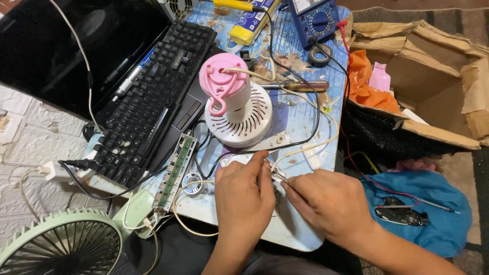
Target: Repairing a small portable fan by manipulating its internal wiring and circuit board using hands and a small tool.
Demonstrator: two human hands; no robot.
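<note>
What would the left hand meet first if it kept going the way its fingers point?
Probably the white round vented appliance base with the pink cap: the left hand points up the table toward it, past a cream cable. Depth is unclear.

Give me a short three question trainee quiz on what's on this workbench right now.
1. True or false: both hands pinch a small metal connector on a cream cable.
2. What colour is the cap on the round white device? A green, B pink, C blue.
3. What lies directly left of that device?

Key:
1. True: left hand and right hand meet on it.
2. B, pink cap.
3. A black keyboard.
</note>
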